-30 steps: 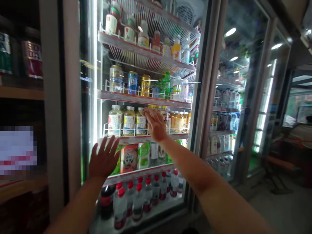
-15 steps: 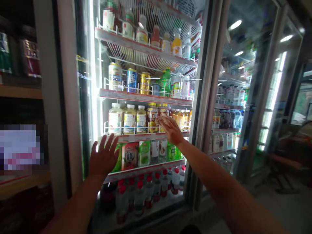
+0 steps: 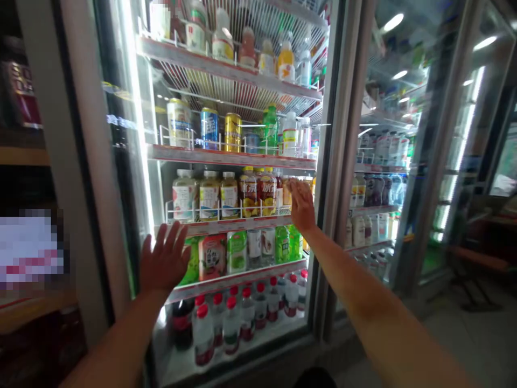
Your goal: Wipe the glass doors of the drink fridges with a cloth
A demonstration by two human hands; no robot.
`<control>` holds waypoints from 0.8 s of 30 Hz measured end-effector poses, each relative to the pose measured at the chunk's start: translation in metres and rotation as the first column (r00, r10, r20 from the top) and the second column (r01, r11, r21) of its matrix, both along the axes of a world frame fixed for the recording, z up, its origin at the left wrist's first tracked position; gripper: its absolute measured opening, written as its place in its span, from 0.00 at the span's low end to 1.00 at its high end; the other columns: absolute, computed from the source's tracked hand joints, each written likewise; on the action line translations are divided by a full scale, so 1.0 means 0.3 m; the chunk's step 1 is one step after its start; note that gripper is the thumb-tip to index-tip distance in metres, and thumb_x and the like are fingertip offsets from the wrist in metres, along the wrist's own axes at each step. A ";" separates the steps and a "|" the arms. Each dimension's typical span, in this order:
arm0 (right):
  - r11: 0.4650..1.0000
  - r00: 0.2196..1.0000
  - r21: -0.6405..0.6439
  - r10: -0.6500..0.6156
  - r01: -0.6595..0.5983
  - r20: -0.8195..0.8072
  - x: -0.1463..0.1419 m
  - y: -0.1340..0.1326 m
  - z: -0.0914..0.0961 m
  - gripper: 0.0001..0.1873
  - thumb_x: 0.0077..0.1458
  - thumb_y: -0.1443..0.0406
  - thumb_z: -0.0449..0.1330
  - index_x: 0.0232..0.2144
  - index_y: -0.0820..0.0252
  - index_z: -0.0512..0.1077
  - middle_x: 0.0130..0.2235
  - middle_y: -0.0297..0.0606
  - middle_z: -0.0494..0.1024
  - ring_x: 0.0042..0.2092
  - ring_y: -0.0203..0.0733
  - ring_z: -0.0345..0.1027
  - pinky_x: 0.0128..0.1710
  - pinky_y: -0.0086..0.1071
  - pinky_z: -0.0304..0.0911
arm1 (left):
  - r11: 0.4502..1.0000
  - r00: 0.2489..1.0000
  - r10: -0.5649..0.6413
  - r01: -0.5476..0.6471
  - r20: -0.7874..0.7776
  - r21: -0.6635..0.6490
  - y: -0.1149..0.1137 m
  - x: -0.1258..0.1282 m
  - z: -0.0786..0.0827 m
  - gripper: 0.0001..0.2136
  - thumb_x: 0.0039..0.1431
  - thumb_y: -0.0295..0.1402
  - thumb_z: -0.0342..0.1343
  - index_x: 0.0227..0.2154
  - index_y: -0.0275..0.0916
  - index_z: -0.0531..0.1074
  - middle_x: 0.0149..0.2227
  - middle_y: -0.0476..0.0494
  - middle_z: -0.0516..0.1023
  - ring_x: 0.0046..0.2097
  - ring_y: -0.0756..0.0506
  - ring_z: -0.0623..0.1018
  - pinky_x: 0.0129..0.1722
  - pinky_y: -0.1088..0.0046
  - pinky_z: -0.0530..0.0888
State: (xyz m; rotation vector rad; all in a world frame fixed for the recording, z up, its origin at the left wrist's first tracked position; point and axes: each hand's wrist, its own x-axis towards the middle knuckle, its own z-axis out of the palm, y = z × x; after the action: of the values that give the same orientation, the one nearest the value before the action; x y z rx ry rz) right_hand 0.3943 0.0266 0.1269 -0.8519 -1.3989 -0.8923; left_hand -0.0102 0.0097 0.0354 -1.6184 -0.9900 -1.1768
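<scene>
My left hand has its fingers spread and holds nothing; it is in front of the lower left of a lit drinks fridge, near a red carton. My right hand is raised at the right end of the middle shelf, fingers stretched out and nothing visible in them. It partly covers amber bottles there; whether it touches one I cannot tell. Left of it stand dark tea bottles with yellow caps and pale bottles with white caps.
Cans and a green bottle stand one shelf higher. Red-capped bottles fill the bottom. A metal door frame borders the fridge on the right, with more glass-fronted fridges beyond. Side shelving is at the left.
My right hand has moved right along the middle shelf, from before the yellow-capped tea bottles to the amber ones. My left hand stays spread. The view has shifted slightly.
</scene>
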 end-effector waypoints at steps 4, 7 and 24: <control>0.995 0.965 0.097 -0.008 0.035 -0.262 0.012 0.026 -0.010 0.26 0.70 0.64 0.41 0.65 0.57 0.62 0.64 0.46 0.66 0.69 0.42 0.53 0.70 0.52 0.55 | 1.000 1.000 0.008 -0.008 -0.020 0.023 0.005 -0.001 0.000 0.34 0.67 0.36 0.52 0.71 0.49 0.43 0.71 0.43 0.54 0.72 0.36 0.52 0.71 0.47 0.50; 0.995 0.970 0.090 -0.008 0.031 -0.243 -0.004 0.018 -0.127 0.27 0.70 0.64 0.41 0.67 0.57 0.60 0.65 0.48 0.65 0.70 0.43 0.53 0.69 0.53 0.56 | 0.999 0.999 0.016 -0.015 -0.032 0.034 0.007 -0.004 -0.001 0.33 0.67 0.35 0.51 0.71 0.49 0.43 0.71 0.43 0.53 0.73 0.36 0.51 0.70 0.47 0.50; 0.999 0.975 0.033 0.038 -0.032 -0.219 -0.059 0.013 -0.215 0.28 0.69 0.63 0.42 0.69 0.55 0.54 0.67 0.48 0.60 0.71 0.47 0.48 0.70 0.59 0.50 | 0.999 1.000 -0.010 0.009 -0.024 -0.038 -0.008 -0.002 -0.006 0.31 0.68 0.34 0.48 0.71 0.45 0.48 0.71 0.43 0.53 0.74 0.40 0.46 0.73 0.49 0.44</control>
State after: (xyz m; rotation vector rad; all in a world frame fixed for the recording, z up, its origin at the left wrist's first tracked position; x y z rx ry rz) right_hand 0.3766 0.0305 0.0625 -0.8731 -1.2024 -0.7655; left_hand -0.0108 0.0074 0.0335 -1.6653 -0.9960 -1.1482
